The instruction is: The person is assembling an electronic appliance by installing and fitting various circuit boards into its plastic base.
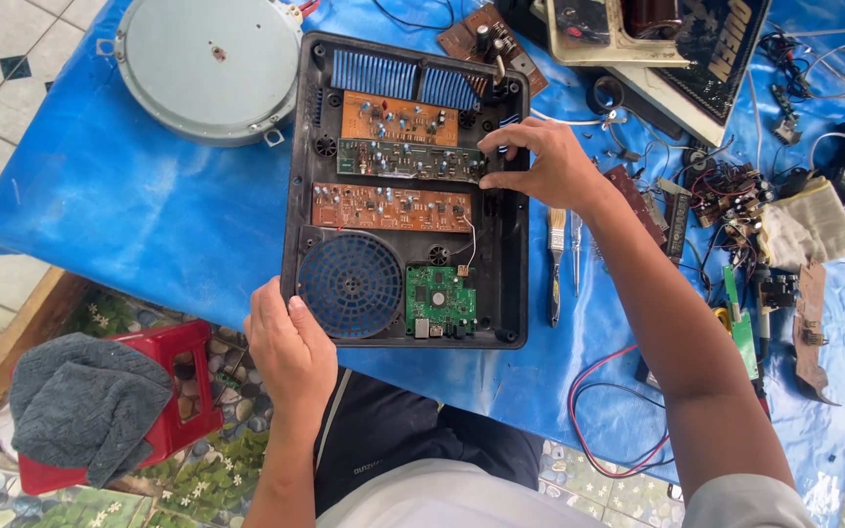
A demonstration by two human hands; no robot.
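Observation:
A black plastic appliance housing [303, 196] lies open on the blue sheet [129, 196], holding two orange circuit boards [390, 207], a dark green board [408, 159], a small bright green board [439, 296], a round blue fan grille [350, 285] and blue fins [372, 73]. My left hand [289, 350] grips the housing's near left corner, thumb on the rim beside the fan grille. My right hand [543, 164] reaches in from the right, fingers pinching the right end of the dark green board.
A round grey metal disc [209, 66] lies at the back left. A brush [555, 264] and tweezers [576, 249] lie right of the housing, with loose boards, wires and a rag [814, 220] beyond. A red stool [168, 391] with grey cloth [80, 401] stands on the floor.

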